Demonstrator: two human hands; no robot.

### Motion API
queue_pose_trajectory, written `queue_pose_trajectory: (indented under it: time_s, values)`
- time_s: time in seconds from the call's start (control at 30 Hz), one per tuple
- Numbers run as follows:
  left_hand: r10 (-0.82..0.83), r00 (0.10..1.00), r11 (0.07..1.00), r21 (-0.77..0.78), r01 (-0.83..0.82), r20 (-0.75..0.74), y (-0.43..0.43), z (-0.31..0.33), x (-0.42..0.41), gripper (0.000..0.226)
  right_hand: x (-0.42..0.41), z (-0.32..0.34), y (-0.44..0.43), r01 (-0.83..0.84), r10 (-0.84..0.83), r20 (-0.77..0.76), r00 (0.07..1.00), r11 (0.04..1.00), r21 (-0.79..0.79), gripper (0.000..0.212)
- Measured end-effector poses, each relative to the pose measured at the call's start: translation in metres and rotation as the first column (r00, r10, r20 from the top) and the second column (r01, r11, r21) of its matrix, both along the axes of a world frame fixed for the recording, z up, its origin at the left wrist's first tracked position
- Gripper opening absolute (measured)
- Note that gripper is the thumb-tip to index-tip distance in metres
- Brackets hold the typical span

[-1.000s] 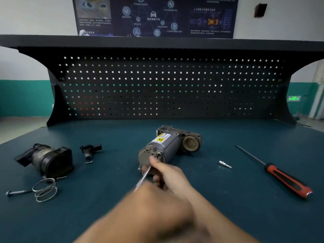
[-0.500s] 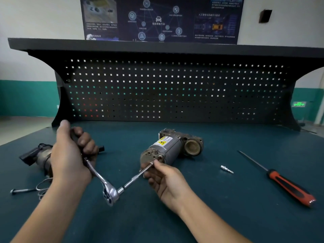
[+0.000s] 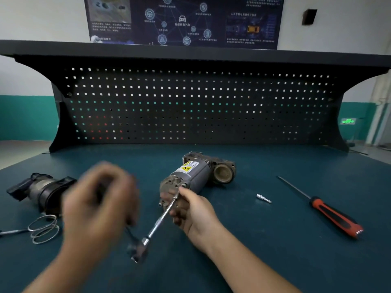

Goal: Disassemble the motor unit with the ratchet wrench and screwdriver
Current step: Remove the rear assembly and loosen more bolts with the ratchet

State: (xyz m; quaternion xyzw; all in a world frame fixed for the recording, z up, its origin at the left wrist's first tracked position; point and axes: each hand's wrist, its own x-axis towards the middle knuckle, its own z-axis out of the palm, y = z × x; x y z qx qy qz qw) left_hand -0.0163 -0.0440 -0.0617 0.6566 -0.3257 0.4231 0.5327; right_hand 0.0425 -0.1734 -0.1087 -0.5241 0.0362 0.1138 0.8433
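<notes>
The motor unit (image 3: 196,176) lies on its side near the middle of the dark teal bench top (image 3: 275,261). Its grey cylinder carries a yellow warning label, its round end cap faces the near left, and a rusty open port sits at its far right end.

The right hand (image 3: 190,210) is just in front of the end cap. Its thumb and fingers pinch the far end of a slim chrome extension bar (image 3: 160,220), holding the tip against a fastener on the cap. The bar slopes down and to the near left into the head of the ratchet wrench (image 3: 137,250), which is above the mat.

The left hand (image 3: 99,204) is badly blurred. Its fingers look curled round the wrench's dark handle, but the exact grip cannot be made out.

The screwdriver (image 3: 330,214), with a red and black handle, lies untouched well to the right, its shaft pointing far left. A small chrome bit (image 3: 263,198) lies between it and the motor unit.

At the left edge rests a detached dark housing part (image 3: 40,191). Just in front of it are a coiled wire spring (image 3: 43,228) and a long bolt (image 3: 12,231).

A black pegboard (image 3: 190,106) stands behind the bench, with a dark poster (image 3: 182,20) on the wall above.
</notes>
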Motion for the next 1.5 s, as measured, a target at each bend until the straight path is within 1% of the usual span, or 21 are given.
queue_pose_trajectory:
  time_s: [0.1, 0.2, 0.27, 0.4, 0.5, 0.57, 0.6, 0.67, 0.77, 0.83, 0.87, 0.93, 0.97, 1.03, 1.1, 1.17, 1.27, 1.3, 1.37, 1.43, 1.5]
  values:
    - [-0.294, 0.914, 0.787, -0.614, 0.065, -0.28, 0.024, 0.024, 0.034, 0.037, -0.002, 0.002, -0.003, -0.054, 0.053, 0.014, 0.998, 0.997, 0.046, 0.02]
    - [-0.564, 0.743, 0.489, -0.871, -0.051, -0.361, 0.044, 0.02, 0.067, 0.037, -0.002, 0.002, -0.003, -0.07, 0.067, 0.029, 0.997, 0.993, 0.096, 0.021]
    - [-0.573, 0.716, 0.483, -0.87, -0.099, -0.399, 0.048, 0.008, 0.069, 0.037, -0.001, 0.001, -0.003, -0.045, 0.042, 0.043, 0.998, 0.996, 0.081, 0.023]
    - [-0.456, 0.819, 0.573, -0.819, -0.029, -0.349, 0.04, -0.003, 0.05, 0.039, 0.0, -0.001, -0.005, -0.012, 0.012, 0.054, 0.998, 1.0, 0.002, 0.023]
    - [-0.328, 0.92, 0.769, -0.626, 0.128, -0.215, 0.024, -0.003, 0.026, 0.039, 0.0, -0.002, -0.007, 0.004, -0.002, 0.065, 0.998, 0.999, -0.041, 0.022]
    - [-0.263, 0.964, 0.934, -0.263, 0.244, -0.041, 0.009, -0.005, 0.004, 0.032, 0.0, -0.002, -0.006, 0.023, -0.019, 0.066, 0.998, 0.998, -0.065, 0.023]
    - [-0.255, 0.967, 0.967, 0.036, 0.254, 0.026, 0.001, -0.007, -0.006, 0.027, 0.0, -0.002, -0.005, 0.036, -0.031, 0.065, 0.997, 0.997, -0.075, 0.023]
    - [-0.253, 0.951, 0.852, 0.506, 0.133, 0.176, -0.006, -0.019, -0.012, 0.023, -0.001, -0.003, -0.004, 0.063, -0.059, 0.052, 0.997, 0.995, -0.081, 0.025]
    - [-0.206, 0.933, 0.732, 0.679, -0.054, 0.296, -0.014, -0.027, -0.009, 0.029, -0.001, -0.005, -0.004, 0.058, -0.055, 0.03, 0.998, 0.994, -0.094, 0.026]
    - [-0.046, 0.921, 0.803, 0.562, -0.196, 0.387, -0.018, -0.031, -0.01, 0.032, 0.0, -0.004, -0.004, 0.008, -0.007, 0.02, 1.0, 0.997, -0.075, 0.023]
    - [-0.053, 0.938, 0.885, 0.452, -0.114, 0.342, -0.018, -0.03, -0.011, 0.032, 0.0, -0.004, -0.004, -0.027, 0.028, 0.008, 1.0, 0.999, -0.041, 0.021]
    - [-0.147, 0.987, 0.988, -0.043, 0.15, 0.063, -0.012, -0.014, -0.01, 0.036, 0.0, -0.001, -0.007, -0.093, 0.093, -0.003, 0.996, 0.995, 0.034, 0.022]
    - [-0.181, 0.982, 0.928, -0.339, 0.156, -0.044, -0.004, -0.004, -0.007, 0.041, -0.001, 0.0, -0.009, -0.116, 0.116, 0.006, 0.993, 0.992, 0.05, 0.024]
    - [-0.388, 0.903, 0.653, -0.746, 0.129, -0.183, 0.01, 0.012, 0.011, 0.047, 0.0, 0.0, -0.011, -0.13, 0.129, 0.034, 0.991, 0.99, 0.048, 0.035]
    - [-0.547, 0.815, 0.398, -0.916, 0.053, -0.19, 0.021, 0.021, 0.029, 0.042, 0.001, 0.001, -0.01, -0.104, 0.103, 0.044, 0.994, 0.994, 0.025, 0.051]
    - [-0.588, 0.782, 0.341, -0.94, 0.007, -0.207, 0.026, 0.021, 0.034, 0.041, 0.002, 0.001, -0.008, -0.08, 0.08, 0.03, 0.996, 0.997, 0.011, 0.052]
    - [-0.496, 0.844, 0.582, -0.8, 0.148, -0.205, 0.011, 0.019, 0.019, 0.04, 0.002, 0.001, -0.007, -0.046, 0.046, 0.018, 0.999, 0.999, -0.01, 0.029]
    - [-0.435, 0.884, 0.722, -0.653, 0.229, -0.17, 0.002, 0.016, 0.008, 0.038, 0.002, 0.0, -0.006, -0.028, 0.029, 0.017, 0.999, 0.999, -0.025, 0.024]
    - [-0.249, 0.969, 0.966, -0.074, 0.247, -0.007, -0.013, 0.008, -0.012, 0.032, 0.002, -0.002, -0.005, 0.007, -0.006, 0.022, 1.0, 0.999, -0.051, 0.02]
    - [-0.191, 0.967, 0.911, 0.396, 0.113, 0.165, -0.021, -0.007, -0.017, 0.035, 0.001, -0.004, -0.004, 0.028, -0.026, 0.028, 0.999, 0.996, -0.09, 0.019]
    - [-0.247, 0.954, 0.826, 0.552, 0.115, 0.171, -0.02, -0.012, -0.017, 0.036, 0.001, -0.004, -0.006, 0.031, -0.024, 0.04, 0.999, 0.986, -0.166, 0.022]
